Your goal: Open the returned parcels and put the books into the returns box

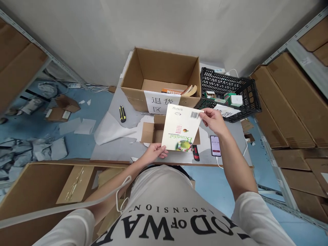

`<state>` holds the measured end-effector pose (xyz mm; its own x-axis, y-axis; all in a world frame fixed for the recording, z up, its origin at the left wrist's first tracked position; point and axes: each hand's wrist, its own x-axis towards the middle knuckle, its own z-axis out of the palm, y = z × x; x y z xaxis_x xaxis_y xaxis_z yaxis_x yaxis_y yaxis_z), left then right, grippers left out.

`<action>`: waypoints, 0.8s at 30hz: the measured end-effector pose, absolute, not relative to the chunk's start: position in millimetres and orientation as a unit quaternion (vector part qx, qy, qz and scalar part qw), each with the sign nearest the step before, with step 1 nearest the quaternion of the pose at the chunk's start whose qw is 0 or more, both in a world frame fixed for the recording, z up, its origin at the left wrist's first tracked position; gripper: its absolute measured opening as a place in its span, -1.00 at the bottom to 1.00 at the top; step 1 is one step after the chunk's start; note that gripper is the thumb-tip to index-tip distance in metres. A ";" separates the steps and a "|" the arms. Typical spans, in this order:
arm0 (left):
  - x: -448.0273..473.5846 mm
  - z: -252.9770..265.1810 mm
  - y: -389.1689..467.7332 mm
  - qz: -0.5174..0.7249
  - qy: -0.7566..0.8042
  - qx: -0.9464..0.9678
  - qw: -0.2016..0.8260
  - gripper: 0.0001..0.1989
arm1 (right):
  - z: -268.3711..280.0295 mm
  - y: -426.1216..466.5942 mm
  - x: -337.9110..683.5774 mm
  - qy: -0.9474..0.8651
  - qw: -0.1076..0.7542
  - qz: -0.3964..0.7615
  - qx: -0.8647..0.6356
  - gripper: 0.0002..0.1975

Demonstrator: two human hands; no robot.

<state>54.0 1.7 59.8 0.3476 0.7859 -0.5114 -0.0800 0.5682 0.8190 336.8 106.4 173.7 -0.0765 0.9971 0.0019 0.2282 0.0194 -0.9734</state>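
Observation:
Between both hands is a flat white printed pack [179,126] with a barcode, green lettering and a fruit picture; whether it is a thin box or a booklet I cannot tell. My left hand [154,152] grips its lower left corner, thumb on the face. At the upper right corner, beside the barcode, my right hand [213,119] pinches it. The pack is tilted above a small open cardboard box [148,132] and hides much of that box's inside. A red and black utility knife [196,153] lies by the small box.
Behind stands a large labelled carton [133,97] with a few items. Right of it is a black plastic crate [247,95] holding small boxes. A yellow utility knife [122,113], crumpled white sheet [110,128] and charging phone [215,146] lie on the table. Cartons flank the table.

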 end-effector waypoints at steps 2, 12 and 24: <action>54.4 59.0 5.7 0.316 0.507 0.327 0.732 -0.61 | 176.9 106.8 332.5 -0.570 0.432 0.454 -0.531 -0.64; 57.0 80.5 52.2 0.477 0.428 0.115 0.759 -0.80 | 192.1 63.7 325.6 -0.674 0.508 0.293 -0.449 -0.85; 49.3 103.6 34.8 0.398 0.338 0.229 0.821 -0.42 | 114.1 -59.3 307.5 -0.778 0.372 0.195 -0.468 -0.63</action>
